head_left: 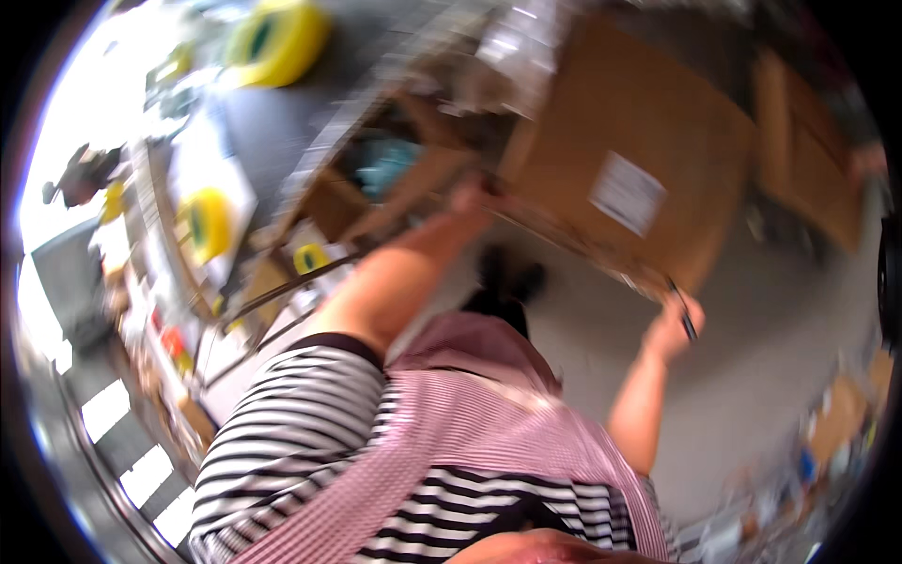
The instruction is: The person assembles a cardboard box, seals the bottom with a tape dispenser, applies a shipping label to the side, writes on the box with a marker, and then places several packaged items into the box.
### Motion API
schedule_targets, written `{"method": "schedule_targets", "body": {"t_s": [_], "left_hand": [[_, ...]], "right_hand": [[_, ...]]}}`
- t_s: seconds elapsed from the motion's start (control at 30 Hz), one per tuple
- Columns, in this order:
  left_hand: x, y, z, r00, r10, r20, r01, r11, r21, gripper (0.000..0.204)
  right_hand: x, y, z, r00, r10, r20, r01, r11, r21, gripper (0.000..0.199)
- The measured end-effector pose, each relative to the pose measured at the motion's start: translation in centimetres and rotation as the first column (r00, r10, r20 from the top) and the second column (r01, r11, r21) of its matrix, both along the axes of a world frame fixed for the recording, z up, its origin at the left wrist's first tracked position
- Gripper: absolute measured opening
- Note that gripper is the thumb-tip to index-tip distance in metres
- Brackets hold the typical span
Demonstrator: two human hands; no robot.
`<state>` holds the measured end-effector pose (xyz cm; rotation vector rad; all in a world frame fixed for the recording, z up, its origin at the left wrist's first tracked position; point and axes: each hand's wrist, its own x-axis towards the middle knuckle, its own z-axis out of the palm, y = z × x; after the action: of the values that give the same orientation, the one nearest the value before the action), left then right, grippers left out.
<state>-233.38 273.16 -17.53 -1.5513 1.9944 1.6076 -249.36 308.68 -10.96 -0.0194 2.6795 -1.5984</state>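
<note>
While two bare arms reach forward over a grey floor (583,343), one large brown carton (648,113) is in front of the person, beyond the right edge of a grey bench (272,122). One white label (628,193) is on the carton's face. The left hand (473,193) meets the carton's near-left corner; blur hides its fingers, so whether they clamp cannot be told. The right hand (672,329) is closed around one dark pen-like tool (689,322), at the carton's near-right corner. Two open boxes can be made out: one box with teal contents (334,207) along the bench's right edge, and one brown box (810,155) right of the large carton. Three yellow rolls show: the largest roll (299,42) on the bench, well in from its right edge; a second roll (216,226) nearer the person; a third, smaller roll (310,257) near the teal-filled box. Two dark shoes (490,268) show beyond one pink checked apron (507,414).
</note>
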Motion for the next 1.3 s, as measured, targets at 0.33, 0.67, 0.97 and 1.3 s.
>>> {"method": "schedule_targets", "body": {"t_s": [0.33,0.67,0.97,1.3], "left_hand": [[0.2,0.5,0.1,0.996,0.082,-0.04,-0.081,0.996,0.02,0.058],[0.0,0.9,-0.2,0.992,0.117,-0.054,-0.111,0.988,0.104,0.055],[-0.3,0.9,0.9,0.995,0.091,-0.034,-0.088,0.993,0.074,0.059],[0.3,0.6,1.8,0.995,0.104,-0.006,-0.103,0.99,0.096,0.057]], "right_hand": [[-1.6,2.5,-3.0,0.987,-0.064,0.145,0.081,0.99,-0.118,0.013],[-2.4,2.6,-2.4,0.981,-0.044,0.191,0.05,0.998,-0.026,0.012],[-2.7,2.7,-2.1,0.985,-0.024,0.173,0.015,0.998,0.056,0.013],[-2.0,2.9,-2.8,0.986,-0.034,0.161,0.025,0.998,0.054,0.012]]}}
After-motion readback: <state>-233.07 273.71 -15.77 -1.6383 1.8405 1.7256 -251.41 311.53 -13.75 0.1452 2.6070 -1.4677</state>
